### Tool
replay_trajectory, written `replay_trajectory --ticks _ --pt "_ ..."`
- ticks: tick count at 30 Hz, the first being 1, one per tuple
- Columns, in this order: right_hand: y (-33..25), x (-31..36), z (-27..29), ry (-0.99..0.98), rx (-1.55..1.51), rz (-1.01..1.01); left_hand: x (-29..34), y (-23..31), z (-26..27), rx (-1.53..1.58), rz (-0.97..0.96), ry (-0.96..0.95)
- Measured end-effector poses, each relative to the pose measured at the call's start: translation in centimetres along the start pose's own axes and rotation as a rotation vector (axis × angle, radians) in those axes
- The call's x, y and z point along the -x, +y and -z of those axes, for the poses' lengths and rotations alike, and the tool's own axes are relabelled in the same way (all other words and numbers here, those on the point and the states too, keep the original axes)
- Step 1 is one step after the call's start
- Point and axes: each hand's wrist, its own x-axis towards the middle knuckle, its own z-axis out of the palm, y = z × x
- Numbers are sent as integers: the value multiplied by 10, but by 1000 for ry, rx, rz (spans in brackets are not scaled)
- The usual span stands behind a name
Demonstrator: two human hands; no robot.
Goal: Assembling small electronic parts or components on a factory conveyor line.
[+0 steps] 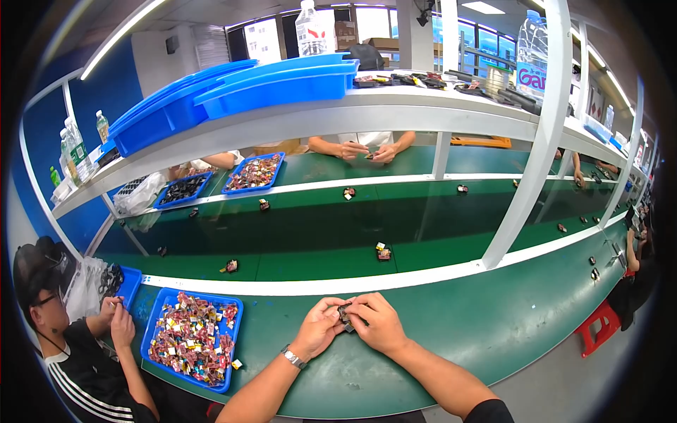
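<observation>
Both my hands meet over the green worktop [451, 331], closed around one small black plastic part [345, 319]. My left hand [319, 330], with a metal watch on its wrist, grips the part from the left. From the right, my right hand [377, 321] pinches it with fingers bent over its top. The fingers cover much of the part, so its exact kind cannot be made out. To the left of my hands, a blue tray [148, 331] is heaped with small reddish circuit pieces [190, 338] bearing white and yellow bits. One loose piece [237, 364] lies beside the tray.
Beyond a white rail [317, 285] runs a green conveyor belt [310, 261] with scattered small assemblies [383, 252]. A white post [525, 176] and a shelf with blue trays [282, 88] stand ahead. A co-worker [70, 338] sits at left; a red stool [599, 328] is at right.
</observation>
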Motion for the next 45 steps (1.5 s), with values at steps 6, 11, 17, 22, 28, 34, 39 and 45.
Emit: replay_trajectory --ticks 6,11,17,22,28,34,39,45 --pt "-9 -2 0 -10 43 13 1 -1 5 -3 -11 -8" --pt "-9 2 -3 -21 169 44 1 0 0 -5 -7 -5" --pt "-10 2 -4 -42 199 27 1 0 2 1 -5 4" --pt "-10 1 -2 -49 169 15 0 0 1 -4 1 9" --pt "-12 0 -1 -20 184 3 2 0 -3 -45 -18 51" --pt "-13 7 -4 -107 142 -60 1 0 -2 -45 -37 108" --pt "-13 7 -7 -88 127 -45 2 -2 4 -76 -67 118" --pt "-4 4 2 -90 107 -60 -2 -2 -8 -96 -48 112"
